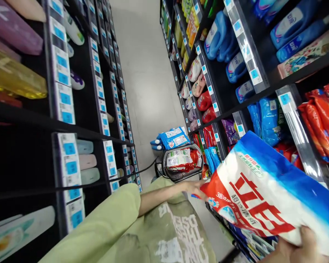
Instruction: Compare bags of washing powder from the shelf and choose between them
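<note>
A large bag of laundry powder [252, 193], white with a red lower corner, a blue band and big red characters, is held up at the right, in front of the shelves. My left hand [196, 188] is closed on its red left end, the arm reaching across my green shirt. My right hand [298, 246] grips the bag's near edge at the bottom right, thumb on the printed front; its other fingers are largely hidden. The bag slants across the view and covers part of the right shelves.
On the aisle floor [142, 73] stands a shopping basket [202, 162] holding red and white packs. Beside it are a blue bag [175, 138] and blue bottles [155, 144]. Shelves with bottles line the left; blue detergent jugs [216, 36] and red bags [326, 113] fill the right.
</note>
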Tool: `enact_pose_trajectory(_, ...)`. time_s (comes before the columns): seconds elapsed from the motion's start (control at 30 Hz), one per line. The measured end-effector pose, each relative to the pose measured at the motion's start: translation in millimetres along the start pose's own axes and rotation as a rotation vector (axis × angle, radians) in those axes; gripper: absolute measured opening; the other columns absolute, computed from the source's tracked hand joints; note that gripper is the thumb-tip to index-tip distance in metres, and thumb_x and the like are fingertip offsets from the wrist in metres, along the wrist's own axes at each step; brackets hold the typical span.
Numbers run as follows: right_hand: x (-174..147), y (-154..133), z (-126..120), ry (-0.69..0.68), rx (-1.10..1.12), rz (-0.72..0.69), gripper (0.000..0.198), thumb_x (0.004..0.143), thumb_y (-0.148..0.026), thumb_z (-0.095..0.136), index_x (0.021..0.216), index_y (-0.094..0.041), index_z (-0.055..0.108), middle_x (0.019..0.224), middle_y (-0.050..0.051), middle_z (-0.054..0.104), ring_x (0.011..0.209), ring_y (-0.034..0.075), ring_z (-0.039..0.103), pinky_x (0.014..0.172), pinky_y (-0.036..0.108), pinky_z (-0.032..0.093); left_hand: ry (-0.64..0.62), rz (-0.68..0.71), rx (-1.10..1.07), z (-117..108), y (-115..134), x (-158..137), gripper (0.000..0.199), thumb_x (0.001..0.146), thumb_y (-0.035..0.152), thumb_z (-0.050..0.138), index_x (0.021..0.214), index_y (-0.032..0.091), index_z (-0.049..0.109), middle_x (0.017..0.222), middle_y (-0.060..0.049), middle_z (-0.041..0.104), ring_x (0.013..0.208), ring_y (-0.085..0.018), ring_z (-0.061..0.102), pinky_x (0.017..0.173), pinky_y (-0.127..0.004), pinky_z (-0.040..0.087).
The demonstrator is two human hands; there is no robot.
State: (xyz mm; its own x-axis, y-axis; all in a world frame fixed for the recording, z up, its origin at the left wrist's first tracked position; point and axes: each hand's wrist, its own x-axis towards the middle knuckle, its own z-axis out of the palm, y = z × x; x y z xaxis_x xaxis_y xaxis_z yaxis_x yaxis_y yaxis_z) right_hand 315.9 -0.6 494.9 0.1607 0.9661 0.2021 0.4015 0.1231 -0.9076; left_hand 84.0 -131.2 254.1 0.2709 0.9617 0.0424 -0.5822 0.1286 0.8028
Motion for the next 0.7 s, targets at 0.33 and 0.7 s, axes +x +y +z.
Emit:
enact_pose_trajectory(0.33,29,150,86,-0.510,-0.072,0.545,0.076,0.057,-0.044,0.095,0.125,-0.021,0.071,0.119,0.011,0.080,0.120,0.037,0.074,0.105,0.055,0.062,0.413,-0.251,-0.390,-1,-42,-62,0.076,0.064,0.056,0.090,0.128,0.019,0.072,0.110,-0.012,0.079,0.104,-0.034,0.073,0.100,-0.048,0.054)
enact_pose_trajectory(0.7,-40,435,204,-0.699,0.100,0.798,0.085,0.081,-0.054,0.079,0.156,-0.027,0.048,0.143,0.012,0.069,0.137,0.034,0.064,0.116,0.060,0.051,0.714,-0.623,-0.301,-116,-117,-82,0.045,0.084,0.050,0.078,0.129,0.050,0.072,0.116,0.012,0.081,0.120,-0.029,0.072,0.105,-0.042,0.053)
